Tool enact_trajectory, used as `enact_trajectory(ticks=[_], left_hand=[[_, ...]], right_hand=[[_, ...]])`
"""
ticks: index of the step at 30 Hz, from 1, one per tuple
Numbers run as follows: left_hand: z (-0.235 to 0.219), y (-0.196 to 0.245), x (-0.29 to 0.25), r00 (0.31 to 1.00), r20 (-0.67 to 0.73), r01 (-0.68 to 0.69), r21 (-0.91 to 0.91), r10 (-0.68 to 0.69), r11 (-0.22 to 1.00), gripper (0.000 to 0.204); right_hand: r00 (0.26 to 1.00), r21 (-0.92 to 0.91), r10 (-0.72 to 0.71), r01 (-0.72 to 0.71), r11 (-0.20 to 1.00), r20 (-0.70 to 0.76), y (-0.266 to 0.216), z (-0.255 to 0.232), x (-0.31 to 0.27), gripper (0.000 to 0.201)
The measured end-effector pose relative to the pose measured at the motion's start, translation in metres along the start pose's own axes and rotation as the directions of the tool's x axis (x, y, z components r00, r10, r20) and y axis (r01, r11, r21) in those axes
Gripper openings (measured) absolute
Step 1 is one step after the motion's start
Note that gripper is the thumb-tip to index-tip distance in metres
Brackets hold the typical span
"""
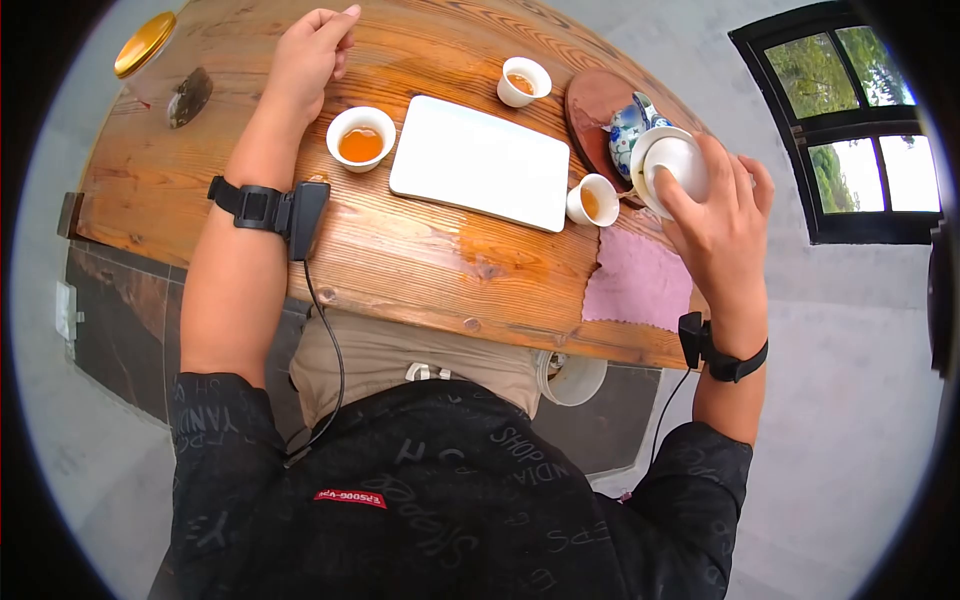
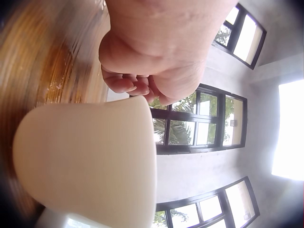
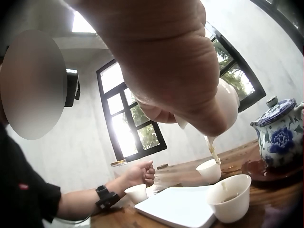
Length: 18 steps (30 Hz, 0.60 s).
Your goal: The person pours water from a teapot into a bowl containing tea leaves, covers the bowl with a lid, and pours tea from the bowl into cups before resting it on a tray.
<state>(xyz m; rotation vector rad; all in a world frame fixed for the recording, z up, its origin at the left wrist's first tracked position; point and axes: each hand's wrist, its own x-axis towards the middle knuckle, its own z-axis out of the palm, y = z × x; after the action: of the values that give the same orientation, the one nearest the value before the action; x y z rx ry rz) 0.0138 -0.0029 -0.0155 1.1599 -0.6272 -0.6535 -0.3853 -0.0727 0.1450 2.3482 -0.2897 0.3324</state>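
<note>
My right hand (image 1: 706, 178) grips a white lidded pouring bowl (image 1: 672, 162) and tilts it at the table's right end. A thin stream of tea (image 3: 213, 151) runs from the bowl (image 3: 227, 102) toward the small white cup (image 1: 594, 200) beside the white rectangular tray (image 1: 480, 160). My left hand (image 1: 322, 38) rests on the wooden table (image 1: 420, 260) at the far left, fingers loosely curled and holding nothing. It lies just beyond a cup of tea (image 1: 360, 138), which fills the left wrist view as a white cup (image 2: 90, 161).
A third cup with tea (image 1: 523, 82) stands behind the tray. A blue-and-white teapot (image 1: 628, 124) sits on a dark round saucer (image 1: 592, 105). A pink cloth (image 1: 640, 282) lies at the near right edge. A gold-lidded jar (image 1: 145, 45) stands far left.
</note>
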Motion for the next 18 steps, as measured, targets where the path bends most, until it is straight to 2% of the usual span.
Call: enact_trajectory(ticks=[18], left_hand=[[0.0, -0.001, 0.0, 1.0, -0.001, -0.001, -0.009, 0.001, 1.0, 0.023]], right_hand=[[1.0, 0.015, -0.01, 0.01, 1.0, 0.023, -0.003, 0.01, -0.006, 0.024]])
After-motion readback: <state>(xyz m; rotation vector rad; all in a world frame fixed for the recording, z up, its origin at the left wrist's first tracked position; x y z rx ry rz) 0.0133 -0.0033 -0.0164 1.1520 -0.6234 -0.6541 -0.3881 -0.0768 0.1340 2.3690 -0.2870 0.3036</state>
